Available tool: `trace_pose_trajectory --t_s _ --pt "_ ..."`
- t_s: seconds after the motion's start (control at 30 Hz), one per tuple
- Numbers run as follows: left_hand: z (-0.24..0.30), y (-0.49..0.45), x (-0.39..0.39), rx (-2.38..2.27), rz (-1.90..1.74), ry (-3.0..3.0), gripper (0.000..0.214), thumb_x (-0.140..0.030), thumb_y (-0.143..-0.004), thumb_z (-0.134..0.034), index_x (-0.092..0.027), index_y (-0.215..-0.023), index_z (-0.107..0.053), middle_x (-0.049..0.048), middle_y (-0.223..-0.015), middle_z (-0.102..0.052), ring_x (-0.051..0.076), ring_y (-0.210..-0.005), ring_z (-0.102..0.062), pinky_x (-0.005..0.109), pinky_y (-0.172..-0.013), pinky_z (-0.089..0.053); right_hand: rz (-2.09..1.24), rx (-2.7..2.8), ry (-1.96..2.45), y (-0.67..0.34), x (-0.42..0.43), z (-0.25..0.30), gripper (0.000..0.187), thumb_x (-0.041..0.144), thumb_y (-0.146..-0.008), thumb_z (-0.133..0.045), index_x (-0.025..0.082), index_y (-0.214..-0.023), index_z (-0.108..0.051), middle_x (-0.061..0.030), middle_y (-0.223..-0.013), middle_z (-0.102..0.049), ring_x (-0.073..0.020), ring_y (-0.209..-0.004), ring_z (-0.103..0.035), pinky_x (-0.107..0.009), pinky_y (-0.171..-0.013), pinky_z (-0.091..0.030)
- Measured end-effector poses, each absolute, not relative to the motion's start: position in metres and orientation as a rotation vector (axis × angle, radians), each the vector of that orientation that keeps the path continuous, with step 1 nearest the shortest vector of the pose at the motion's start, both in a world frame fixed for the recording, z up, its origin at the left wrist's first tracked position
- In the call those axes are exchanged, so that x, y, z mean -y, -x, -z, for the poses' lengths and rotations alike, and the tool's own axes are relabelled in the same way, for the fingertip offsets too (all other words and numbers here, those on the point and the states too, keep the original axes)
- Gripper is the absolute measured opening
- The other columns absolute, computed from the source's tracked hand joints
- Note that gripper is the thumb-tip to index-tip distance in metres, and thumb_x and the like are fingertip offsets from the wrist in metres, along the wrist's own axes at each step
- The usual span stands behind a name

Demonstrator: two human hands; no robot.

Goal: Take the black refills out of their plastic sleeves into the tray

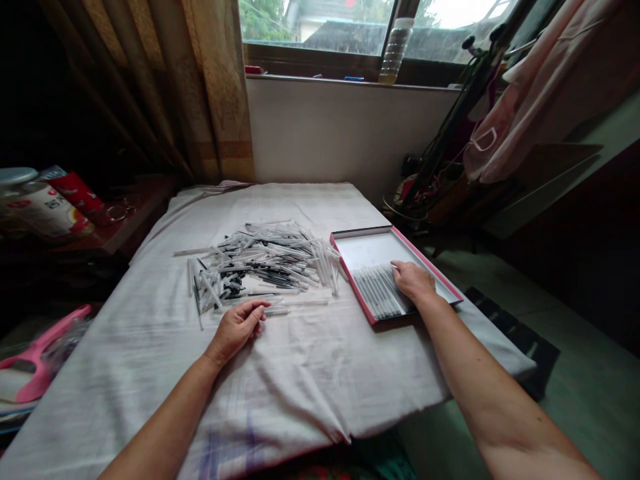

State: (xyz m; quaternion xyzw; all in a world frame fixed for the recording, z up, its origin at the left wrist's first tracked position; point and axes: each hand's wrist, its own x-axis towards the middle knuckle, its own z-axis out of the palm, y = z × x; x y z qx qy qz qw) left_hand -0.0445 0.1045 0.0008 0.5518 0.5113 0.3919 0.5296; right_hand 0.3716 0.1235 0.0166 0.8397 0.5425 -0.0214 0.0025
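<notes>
In the head view, a heap of thin sticks lies on the desk, which is covered by a pale cloth, left of a shallow box. The sticks are slender and straight, most of them whitish and see-through, with many dark or black ones among them. They point many ways: a large share lie roughly left to right with a slight slant, some at the left end run near to far, and several at the right end slant from far left to near right.

The box has pinkish-red sides and a white inside. In its near half, a row of sticks lies side by side, their long axes matching the box's left wall, from far left to near right.

The right hand rests over the right part of that row, fingers close together; whether they pinch a stick, I cannot tell. The left hand is at the heap's near edge, fingers curled and narrow; I cannot tell whether they hold anything.
</notes>
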Motion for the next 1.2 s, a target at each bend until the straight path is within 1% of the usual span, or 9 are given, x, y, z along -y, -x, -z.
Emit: trace_pose_trajectory --t_s 0.17,0.27,0.33,0.47,0.6,0.73,0.97,1.13,1.2 --pt "-0.002 0.048 -0.106 -1.199 -0.933 -1.314 0.048 -0.056 -0.068 -0.07 -0.014 -0.092 -0.071 -0.0004 -0.065 -0.06 0.009 -0.045 -0.053 0.017 -0.036 -0.035 -0.061 -1.7 -2.677 -0.357 -0.117 -0.029 0.046 0.033 -0.096 -0.037 0.018 -0.136 -0.055 -0.0179 -0.121 -0.064 -0.0311 -0.102 -0.065 -0.039 -0.079 -0.049" --pt "-0.003 0.049 -0.106 -1.197 -0.934 -1.356 0.047 -0.057 -0.071 -0.067 -0.014 -0.088 -0.071 -0.001 -0.064 -0.058 0.008 -0.041 -0.052 0.018 -0.034 -0.033 -0.235 -1.884 -2.716 -0.336 -0.115 -0.041 0.042 0.031 -0.096 -0.039 0.018 -0.13 -0.06 -0.0157 -0.119 -0.064 -0.0277 -0.099 -0.065 -0.034 -0.076 -0.048" --pt "-0.002 0.049 -0.106 -1.21 -0.92 -1.412 0.045 -0.057 -0.074 -0.064 -0.013 -0.084 -0.071 -0.0018 -0.06 -0.056 0.008 -0.037 -0.048 0.018 -0.034 -0.032 -0.281 -2.091 -2.701 -0.314 -0.114 -0.047 0.037 0.029 -0.095 -0.042 0.019 -0.122 -0.065 -0.0122 -0.117 -0.066 -0.0242 -0.098 -0.065 -0.03 -0.076 -0.048" --pt "0.001 0.053 -0.103 -1.23 -0.888 -1.583 0.039 -0.051 -0.079 -0.06 -0.014 -0.077 -0.071 -0.0022 -0.055 -0.054 0.007 -0.037 -0.046 0.018 -0.035 -0.031 -0.115 -2.478 -2.502 -0.257 -0.117 -0.046 0.029 0.032 -0.095 -0.046 0.024 -0.106 -0.071 -0.0058 -0.108 -0.069 -0.0176 -0.091 -0.065 -0.024 -0.075 -0.045" --pt "0.005 0.06 -0.1 -1.237 -0.89 -1.675 0.036 -0.047 -0.083 -0.057 -0.015 -0.076 -0.072 -0.0016 -0.055 -0.054 0.008 -0.039 -0.046 0.018 -0.037 -0.033 0.065 -2.493 -2.277 -0.211 -0.119 -0.034 0.028 0.034 -0.096 -0.045 0.027 -0.101 -0.072 -0.0036 -0.104 -0.069 -0.0164 -0.088 -0.065 -0.024 -0.07 -0.044" --pt "0.005 0.065 -0.098 -1.23 -0.86 -1.705 0.036 -0.046 -0.084 -0.056 -0.014 -0.078 -0.072 -0.0012 -0.055 -0.054 0.009 -0.041 -0.047 0.018 -0.039 -0.034 0.055 -2.357 -2.187 -0.193 -0.12 -0.025 0.028 0.035 -0.095 -0.045 0.025 -0.099 -0.071 -0.0058 -0.102 -0.069 -0.018 -0.085 -0.066 -0.026 -0.068 -0.044" --pt "0.003 0.062 -0.103 -1.205 -0.773 -1.589 0.04 -0.051 -0.081 -0.058 -0.013 -0.081 -0.071 -0.0018 -0.057 -0.054 0.007 -0.038 -0.046 0.017 -0.036 -0.032 0.035 -2.216 -2.227 -0.188 -0.125 -0.029 0.025 0.036 -0.093 -0.05 0.02 -0.103 -0.066 -0.0093 -0.105 -0.067 -0.0226 -0.088 -0.068 -0.029 -0.069 -0.048" --pt "0.002 0.053 -0.105 -1.216 -0.805 -1.538 0.04 -0.052 -0.079 -0.061 -0.014 -0.078 -0.071 -0.0015 -0.057 -0.055 0.007 -0.037 -0.044 0.017 -0.034 -0.029 0.067 -2.173 -2.212 -0.187 -0.131 -0.03 0.026 0.026 -0.097 -0.042 0.016 -0.104 -0.065 -0.0143 -0.106 -0.066 -0.0241 -0.089 -0.068 -0.03 -0.069 -0.047" --pt "0.002 0.049 -0.104 -1.225 -0.874 -1.502 0.039 -0.051 -0.078 -0.063 -0.014 -0.082 -0.073 -0.0005 -0.059 -0.059 0.007 -0.039 -0.046 0.017 -0.035 -0.031 0.062 -2.191 -2.241 -0.189 -0.128 -0.029 0.028 0.026 -0.099 -0.038 0.015 -0.105 -0.063 -0.0153 -0.107 -0.066 -0.0236 -0.088 -0.068 -0.031 -0.069 -0.047"
